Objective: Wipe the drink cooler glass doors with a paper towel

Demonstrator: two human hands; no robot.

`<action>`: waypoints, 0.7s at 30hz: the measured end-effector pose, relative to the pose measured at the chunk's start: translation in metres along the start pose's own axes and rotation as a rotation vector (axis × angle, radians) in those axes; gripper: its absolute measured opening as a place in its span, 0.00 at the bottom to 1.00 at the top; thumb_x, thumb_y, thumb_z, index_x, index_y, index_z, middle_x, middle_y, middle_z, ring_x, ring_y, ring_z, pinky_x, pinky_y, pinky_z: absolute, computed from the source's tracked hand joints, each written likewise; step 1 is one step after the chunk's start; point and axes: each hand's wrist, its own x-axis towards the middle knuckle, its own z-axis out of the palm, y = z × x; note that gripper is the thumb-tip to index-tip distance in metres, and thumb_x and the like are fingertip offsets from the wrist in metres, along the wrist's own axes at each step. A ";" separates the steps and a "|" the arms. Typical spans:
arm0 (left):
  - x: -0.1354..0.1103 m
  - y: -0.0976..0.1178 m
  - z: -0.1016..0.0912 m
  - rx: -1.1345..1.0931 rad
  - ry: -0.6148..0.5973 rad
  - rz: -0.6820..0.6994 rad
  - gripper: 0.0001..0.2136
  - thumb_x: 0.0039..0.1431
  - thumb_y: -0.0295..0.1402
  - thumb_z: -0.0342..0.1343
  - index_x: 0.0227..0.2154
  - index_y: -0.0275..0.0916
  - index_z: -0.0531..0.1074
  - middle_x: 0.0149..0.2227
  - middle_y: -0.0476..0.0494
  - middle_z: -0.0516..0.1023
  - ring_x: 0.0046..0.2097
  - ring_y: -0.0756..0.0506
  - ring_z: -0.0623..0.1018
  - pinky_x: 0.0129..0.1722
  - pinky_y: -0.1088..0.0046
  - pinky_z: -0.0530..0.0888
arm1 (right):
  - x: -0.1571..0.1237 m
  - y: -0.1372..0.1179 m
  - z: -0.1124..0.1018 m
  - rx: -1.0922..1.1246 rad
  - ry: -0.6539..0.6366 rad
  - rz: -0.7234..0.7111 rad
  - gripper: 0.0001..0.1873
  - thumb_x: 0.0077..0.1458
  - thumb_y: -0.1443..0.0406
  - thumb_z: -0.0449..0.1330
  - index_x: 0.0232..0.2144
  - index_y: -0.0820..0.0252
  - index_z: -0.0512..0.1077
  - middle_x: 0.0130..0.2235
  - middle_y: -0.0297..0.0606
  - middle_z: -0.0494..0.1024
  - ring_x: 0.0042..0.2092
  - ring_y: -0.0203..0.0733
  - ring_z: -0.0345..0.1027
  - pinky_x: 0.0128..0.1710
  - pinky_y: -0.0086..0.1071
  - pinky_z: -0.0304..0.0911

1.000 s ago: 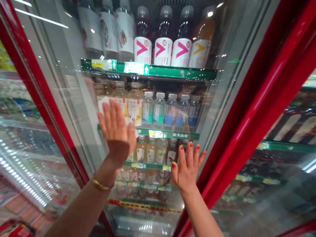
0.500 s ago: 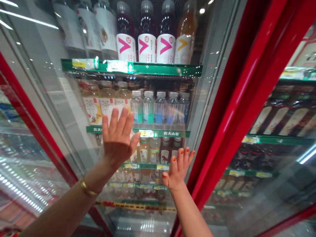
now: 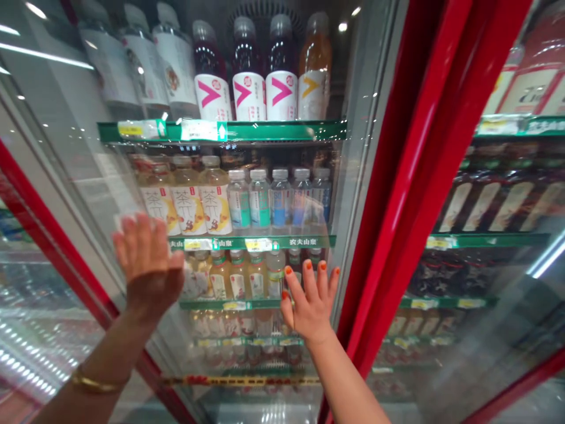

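Note:
A gold bangle [image 3: 99, 381] circles the wrist of my left hand [image 3: 148, 262], which is raised, slightly blurred, fingers stretched up and palm turned toward the glass fridge door [image 3: 145, 347]. It holds nothing and overlaps the left edge of the shelves; whether it touches the glass I cannot tell. Lower right, my right hand [image 3: 311, 303], with orange nails, has its fingers spread over the glass and appears to rest on it. Behind the door stand tea bottles [image 3: 215, 197], small clear bottles with green or blue labels [image 3: 260, 200], and dark purple drinks [image 3: 247, 76].
A red door frame [image 3: 424, 176] runs slantwise right of my right hand. Past it, another fridge section holds dark bottles [image 3: 485, 200]. Green shelf edges [image 3: 282, 129] carry price tags. Another red frame [image 3: 48, 235] crosses the left side.
My left hand has moved left and slightly down, away from the middle of the door, uncovering the tea bottles. My right hand stays nearly in place. The view has shifted slightly.

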 end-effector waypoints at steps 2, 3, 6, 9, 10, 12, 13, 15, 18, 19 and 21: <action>0.032 -0.007 0.000 0.031 0.037 -0.163 0.36 0.79 0.42 0.39 0.81 0.42 0.31 0.83 0.39 0.30 0.82 0.28 0.34 0.78 0.28 0.37 | 0.001 -0.004 0.004 -0.112 -0.055 0.026 0.42 0.70 0.58 0.59 0.80 0.50 0.51 0.82 0.38 0.47 0.83 0.56 0.34 0.82 0.63 0.33; 0.039 0.003 0.003 0.034 0.057 -0.178 0.36 0.78 0.42 0.40 0.81 0.39 0.32 0.83 0.35 0.31 0.82 0.28 0.35 0.78 0.29 0.37 | 0.001 -0.005 0.005 -0.150 -0.073 0.035 0.43 0.71 0.55 0.60 0.80 0.50 0.51 0.82 0.39 0.49 0.83 0.57 0.34 0.82 0.64 0.31; 0.016 0.063 0.020 0.004 0.052 -0.006 0.38 0.76 0.40 0.48 0.81 0.38 0.37 0.83 0.37 0.35 0.83 0.35 0.35 0.82 0.43 0.35 | 0.000 -0.006 0.007 -0.184 -0.099 0.023 0.44 0.72 0.48 0.58 0.81 0.51 0.49 0.82 0.43 0.50 0.84 0.56 0.32 0.81 0.65 0.29; -0.052 0.101 0.028 -0.043 0.000 0.160 0.35 0.75 0.44 0.51 0.79 0.62 0.45 0.81 0.61 0.49 0.82 0.49 0.42 0.82 0.63 0.38 | -0.001 -0.004 0.007 -0.192 -0.104 0.005 0.46 0.71 0.45 0.58 0.81 0.53 0.49 0.82 0.46 0.51 0.83 0.60 0.33 0.80 0.68 0.33; -0.074 0.096 0.027 -0.046 -0.017 0.121 0.36 0.75 0.43 0.53 0.80 0.61 0.44 0.81 0.61 0.49 0.82 0.50 0.41 0.82 0.65 0.38 | -0.001 -0.004 0.006 -0.198 -0.104 0.004 0.47 0.70 0.45 0.59 0.81 0.53 0.49 0.81 0.47 0.52 0.83 0.61 0.34 0.80 0.70 0.34; -0.097 0.061 0.020 -0.044 -0.003 -0.030 0.39 0.75 0.40 0.52 0.81 0.53 0.38 0.83 0.53 0.42 0.83 0.46 0.38 0.83 0.58 0.37 | -0.001 -0.004 0.007 -0.211 -0.101 0.001 0.48 0.69 0.44 0.60 0.81 0.52 0.49 0.81 0.47 0.52 0.83 0.63 0.36 0.79 0.71 0.36; -0.095 0.037 0.015 -0.042 0.024 -0.104 0.39 0.76 0.40 0.51 0.81 0.50 0.35 0.83 0.49 0.37 0.83 0.42 0.37 0.83 0.52 0.39 | -0.001 -0.004 0.007 -0.217 -0.099 -0.001 0.48 0.69 0.44 0.60 0.81 0.52 0.49 0.82 0.46 0.51 0.83 0.63 0.36 0.79 0.71 0.36; -0.068 -0.006 0.007 -0.033 0.089 -0.248 0.36 0.79 0.40 0.43 0.81 0.44 0.31 0.83 0.38 0.30 0.83 0.31 0.35 0.80 0.32 0.40 | -0.001 -0.003 0.008 -0.227 -0.097 -0.003 0.48 0.69 0.43 0.59 0.81 0.52 0.49 0.82 0.45 0.49 0.83 0.63 0.36 0.79 0.71 0.36; -0.011 -0.010 0.003 -0.043 0.139 -0.484 0.35 0.81 0.49 0.36 0.80 0.40 0.33 0.83 0.38 0.31 0.81 0.24 0.38 0.78 0.27 0.43 | -0.003 -0.001 0.007 -0.234 -0.098 0.001 0.48 0.69 0.42 0.58 0.81 0.51 0.48 0.82 0.46 0.50 0.82 0.65 0.39 0.78 0.73 0.37; -0.002 0.006 0.006 -0.044 0.135 -0.447 0.38 0.80 0.49 0.39 0.80 0.35 0.33 0.83 0.32 0.32 0.82 0.24 0.38 0.79 0.29 0.41 | -0.004 -0.001 0.007 -0.233 -0.101 0.004 0.49 0.69 0.42 0.58 0.81 0.51 0.48 0.82 0.47 0.51 0.82 0.67 0.41 0.77 0.75 0.38; -0.009 0.048 0.016 -0.040 0.071 -0.236 0.42 0.77 0.45 0.49 0.80 0.34 0.33 0.82 0.31 0.34 0.83 0.32 0.38 0.82 0.40 0.40 | -0.007 0.001 0.007 -0.227 -0.111 0.011 0.48 0.69 0.42 0.59 0.81 0.50 0.48 0.81 0.50 0.54 0.81 0.71 0.44 0.75 0.78 0.41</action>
